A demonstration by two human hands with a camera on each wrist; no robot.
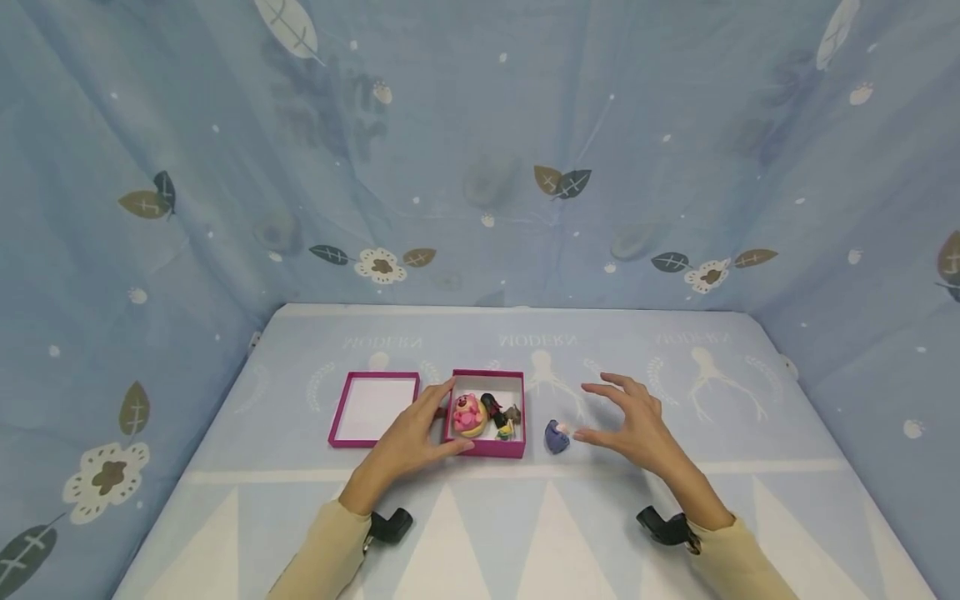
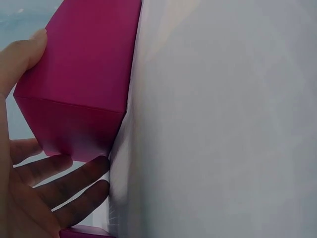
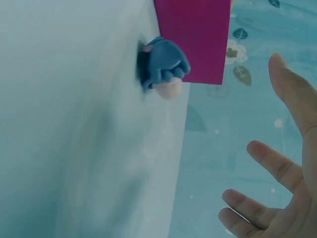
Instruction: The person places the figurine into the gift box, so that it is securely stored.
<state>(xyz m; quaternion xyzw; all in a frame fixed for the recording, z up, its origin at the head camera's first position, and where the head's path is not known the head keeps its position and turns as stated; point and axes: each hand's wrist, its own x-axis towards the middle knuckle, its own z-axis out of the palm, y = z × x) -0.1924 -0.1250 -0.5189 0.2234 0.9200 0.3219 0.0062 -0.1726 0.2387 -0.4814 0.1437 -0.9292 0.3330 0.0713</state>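
My left hand holds the left end of a magenta box, thumb at its front wall and fingers along the left side, which the left wrist view shows close up. Inside the box lie a pink bear figure with a yellow base, a black figure and a small yellow-and-green figure. To the right of the box, a small blue figure with a pale part rests on the table. Beside it hovers my right hand, fingers spread and holding nothing; the right wrist view shows a gap between them.
A magenta-rimmed lid with a white inside lies left of the box. The patterned table meets blue cloth walls at the back and both sides. Black wrist devices hang under both wrists.
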